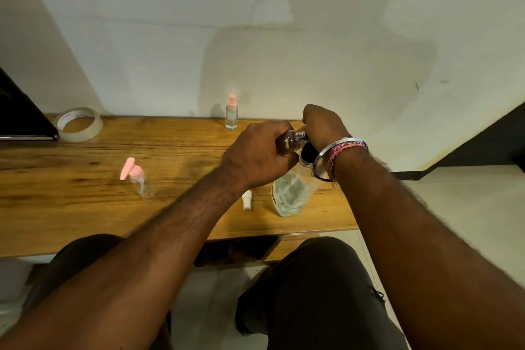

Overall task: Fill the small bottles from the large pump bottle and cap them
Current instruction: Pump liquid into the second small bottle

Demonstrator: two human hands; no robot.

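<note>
The large pump bottle (289, 196) stands on the wooden table (71, 207) near its right edge, at about 3 o'clock of the tabletop. Its clear body shows liquid in the lower part. A dark collar sits at its neck.

The left hand (255, 156) grips a small clear bottle (294, 140), fingers curled round the body. The bottle lies nearly horizontal, its mouth pointing toward 3 o'clock, directly above the pump bottle's neck. This placement appears to bring the small mouth to the outlet of the pump, so the liquid passes straight in.

The right hand (321, 128) is curled over the top of the pump bottle, at 1 o'clock of the left hand. The two hands are together, touching or nearly so. The pump head itself is hidden under the right hand; whether the fingers press or merely hold it cannot be told. The grip probably also steadies the large bottle.

A white cap (247, 200) lies on the table at 9 o'clock of the pump bottle, just beside it. It is likely kept close for capping the held bottle after filling.

A pink-pump small bottle (139, 179) lies tilted at 9 o'clock, well apart. A pink-topped spray bottle (231, 113) stands upright at 12 o'clock against the wall, capped. A tape roll (79, 123) rests at 10 o'clock.
</note>
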